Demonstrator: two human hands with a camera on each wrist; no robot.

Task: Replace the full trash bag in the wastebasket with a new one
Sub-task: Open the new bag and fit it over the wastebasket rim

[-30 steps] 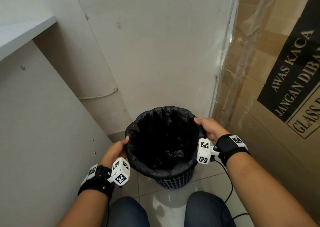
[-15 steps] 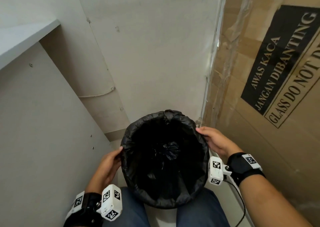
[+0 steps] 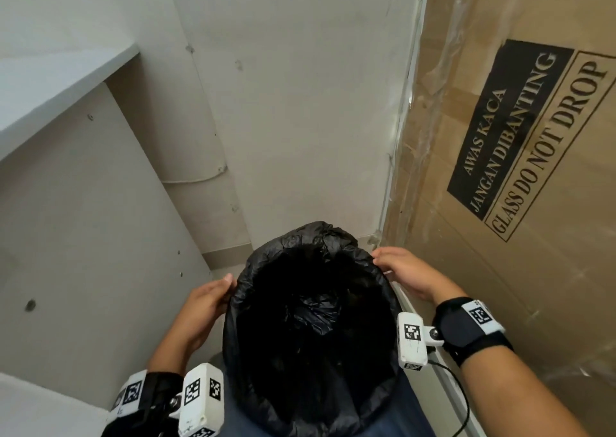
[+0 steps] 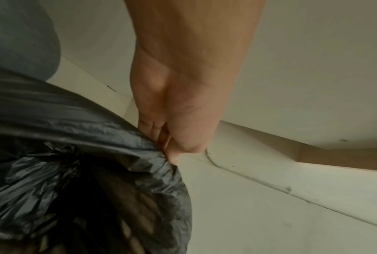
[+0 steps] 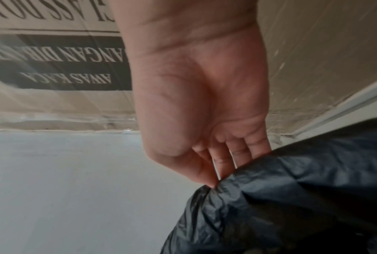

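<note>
A black trash bag (image 3: pixel 310 320) lines the wastebasket, its top folded over the rim. The basket's dark mesh (image 4: pixel 128 232) shows below the bag's fold in the left wrist view. My left hand (image 3: pixel 206 303) pinches the bag-covered rim on the left side, thumb against fingers (image 4: pixel 172 146). On the right side my right hand (image 3: pixel 400 270) pinches the rim the same way, the fingers (image 5: pixel 222 165) pressed to the plastic (image 5: pixel 292 197). The basket sits high, close to my lap, its mouth facing me. Crumpled black plastic lies deep inside.
A tall cardboard box (image 3: pixel 533 170) marked "GLASS DO NOT DROP" stands close on the right. A pale cabinet panel (image 3: pixel 83 236) with a shelf top (image 3: pixel 50 80) rises on the left. The back wall (image 3: pixel 300 103) is just beyond the basket.
The wastebasket has come up off the floor and toward me, now covering my knees. Both hands have kept their hold on the rim and risen with it.
</note>
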